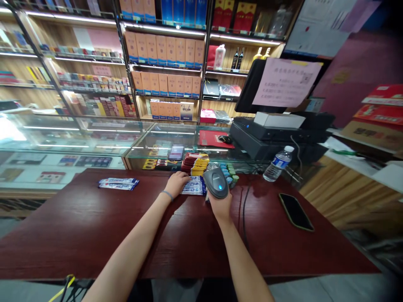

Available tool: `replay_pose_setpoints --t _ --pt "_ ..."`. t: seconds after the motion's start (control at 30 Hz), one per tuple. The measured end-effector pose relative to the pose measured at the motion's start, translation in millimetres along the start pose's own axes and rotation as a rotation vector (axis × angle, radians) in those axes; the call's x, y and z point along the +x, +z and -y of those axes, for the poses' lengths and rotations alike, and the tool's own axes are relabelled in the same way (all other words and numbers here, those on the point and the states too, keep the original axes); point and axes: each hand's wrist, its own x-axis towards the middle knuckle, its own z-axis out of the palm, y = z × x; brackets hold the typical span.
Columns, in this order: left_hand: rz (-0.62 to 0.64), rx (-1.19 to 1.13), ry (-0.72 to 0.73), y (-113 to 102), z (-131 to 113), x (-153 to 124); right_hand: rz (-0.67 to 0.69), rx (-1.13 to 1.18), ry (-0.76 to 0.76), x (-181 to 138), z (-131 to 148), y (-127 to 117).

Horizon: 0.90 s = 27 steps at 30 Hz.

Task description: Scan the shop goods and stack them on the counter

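My right hand (221,206) is wrapped round a dark grey handheld barcode scanner (216,183), which shows a lit blue light on top. My left hand (176,183) is at the left end of some blue-and-white packets (194,186), its fingers bent over them; their tips are partly hidden. Just behind stand rows of red and yellow packets (195,162). Blue and green wrapped rolls (229,173) sit to the right, partly covered by the scanner. More long blue-and-white packets (118,183) lie apart on the left of the brown table (126,226).
A water bottle (278,163) and a phone (296,212) are at the right, with a black cable (245,209) across the table. Beyond are a glass counter (151,138), a monitor (252,88) with a pink sheet, and shelves of boxes (166,50).
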Motion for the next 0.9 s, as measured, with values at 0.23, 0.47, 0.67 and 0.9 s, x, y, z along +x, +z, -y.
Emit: replay_pose_setpoints --t 0.23,0.47,0.67,0.9 --pt "-0.019 -0.011 -0.017 4 -2 -3 0.012 -0.001 -0.029 2 8 -1" --pt "-0.034 -0.064 -0.009 11 4 3 0.012 -0.007 -0.033 0 5 2" --pt "-0.06 -0.059 0.004 10 7 2 0.044 0.018 -0.024 -1 6 2" --pt "-0.121 0.215 0.131 12 10 1 0.033 0.015 -0.018 -1 3 3"
